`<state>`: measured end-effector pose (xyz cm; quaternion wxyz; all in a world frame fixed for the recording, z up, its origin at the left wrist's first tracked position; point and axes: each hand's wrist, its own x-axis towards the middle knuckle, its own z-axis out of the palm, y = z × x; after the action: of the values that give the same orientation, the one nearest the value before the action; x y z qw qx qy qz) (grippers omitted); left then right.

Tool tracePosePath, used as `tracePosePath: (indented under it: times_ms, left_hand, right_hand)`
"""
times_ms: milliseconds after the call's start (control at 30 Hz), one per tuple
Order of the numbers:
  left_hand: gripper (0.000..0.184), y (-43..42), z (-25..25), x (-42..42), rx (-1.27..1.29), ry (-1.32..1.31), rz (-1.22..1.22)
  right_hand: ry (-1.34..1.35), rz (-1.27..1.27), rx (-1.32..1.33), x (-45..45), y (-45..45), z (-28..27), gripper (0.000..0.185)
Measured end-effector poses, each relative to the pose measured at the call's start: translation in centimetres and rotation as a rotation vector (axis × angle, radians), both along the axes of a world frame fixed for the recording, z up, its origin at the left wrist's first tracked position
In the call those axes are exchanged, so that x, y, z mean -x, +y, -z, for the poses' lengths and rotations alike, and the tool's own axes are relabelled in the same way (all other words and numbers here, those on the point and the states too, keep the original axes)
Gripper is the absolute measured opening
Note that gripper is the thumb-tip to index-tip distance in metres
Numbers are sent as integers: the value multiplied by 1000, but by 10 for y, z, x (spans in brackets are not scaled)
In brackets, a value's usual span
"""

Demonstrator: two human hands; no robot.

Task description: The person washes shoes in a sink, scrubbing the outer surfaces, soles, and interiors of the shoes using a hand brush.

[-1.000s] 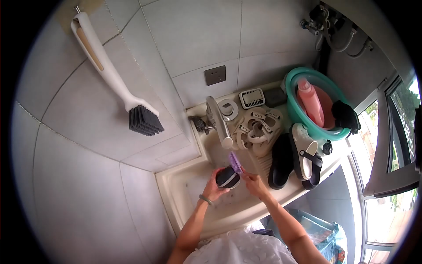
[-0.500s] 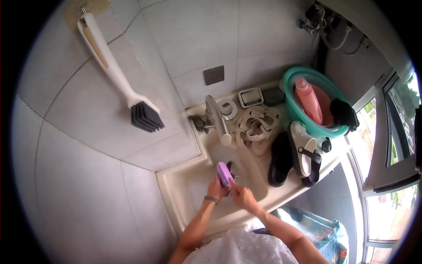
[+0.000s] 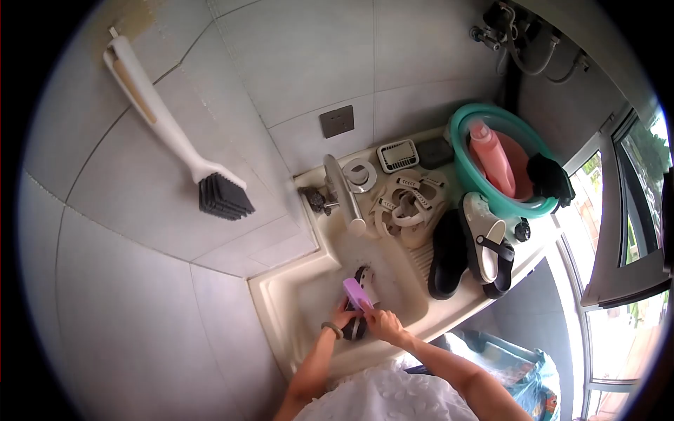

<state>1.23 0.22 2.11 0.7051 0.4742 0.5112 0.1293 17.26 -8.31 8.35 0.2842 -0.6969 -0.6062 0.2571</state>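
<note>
Over the basin of the cream sink [image 3: 277, 319], my left hand [image 3: 343, 316] is closed around a black and white shoe [image 3: 357, 328]. My right hand [image 3: 385, 325] grips a purple brush [image 3: 357, 291], which lies against the shoe's upper side. The brush and my fingers hide part of the shoe. Its white part with dark holes shows beyond the brush. Cloudy water covers the basin's bottom. The metal faucet [image 3: 344, 196] reaches over the basin from behind.
On the ledge at the right are beige sandals [image 3: 411, 207], a black shoe [image 3: 447, 259], a white clog [image 3: 483, 231] and a watch [image 3: 522, 229]. Behind them stands a green basin [image 3: 467, 165] with a pink bottle [image 3: 493, 160]. A large brush [image 3: 165, 130] hangs on the left wall.
Both hands have moved down toward the sink's front edge with the shoe and the brush. The shoe has been turned, and its white holed part now shows.
</note>
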Motion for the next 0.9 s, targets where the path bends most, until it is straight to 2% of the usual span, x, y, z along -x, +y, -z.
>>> tracePosePath:
  times_ms: [33,100,133,200,233,300,333,367,400,433,467,500,533,567,600,633,667,733,833,867,900]
  left_hand:
    - [82,-1,9,0,119,-181,-104]
    - [85,6,15,7,145,-202,-26]
    - [88,4,14,8,122,-174,-31]
    - [90,2,8,6,95,-147,-32]
    - [93,-2,2,5,93,-167,-67]
    - [96,-4,-10,5,90,-182,-98]
    - [97,-5,-13,4,137,-246,-238]
    - [97,-5,-14,3,183,-311,-377]
    - [98,-3,-6,7,161,-332,-371]
    - [98,-5,-22,4,165,-333,-374]
    - [98,-9,-38,2,51,-238,-288]
    - [99,-11,-50,-3,-62,-144,-199]
    - [101,-15,-55,-9,-111,-163,-175]
    - [102,-15,-63,-10,93,-236,-231]
    - [103,-12,-55,-9,34,-285,-252]
    - [103,-10,-46,-7,-21,-335,-273]
    - [96,-7,-37,-3,3,-306,-324]
    - [97,-6,-54,-1,-71,-243,-297]
    - [99,-14,-74,-12,-148,-271,-215]
    - [100,-12,-86,-13,-1,-293,-286]
    - [99,-8,-75,-10,-21,-370,-305]
  right_hand:
    - [27,-57,111,-1,4,-10,44]
    - [12,-56,156,1,20,0,44]
    - [-173,-4,-47,0,25,35,43]
    - [-343,109,-290,-5,41,76,44]
    - [-431,181,-405,-7,53,68,45]
    - [-719,164,-654,-4,55,33,46]
    - [-607,186,-615,9,37,45,43]
    - [-343,34,-395,9,29,18,36]
    - [-91,-45,-156,8,22,-13,29]
    - [-180,9,-225,6,24,3,19]
    - [-269,70,-290,3,27,19,12]
    - [-461,153,-362,-8,38,56,12]
    - [-492,181,-394,-11,43,56,10]
    - [-522,211,-425,-14,49,54,9]
    - [-552,241,-456,-17,55,51,8]
    - [-279,110,-260,-12,45,30,22]
    - [-20,42,-44,-8,34,10,42]
    - [19,16,-2,2,29,-39,47]
    - [-260,138,-245,-14,54,-8,48]
    - [-243,130,-259,-14,57,-6,49]
    - [-202,108,-254,-10,55,-10,50]
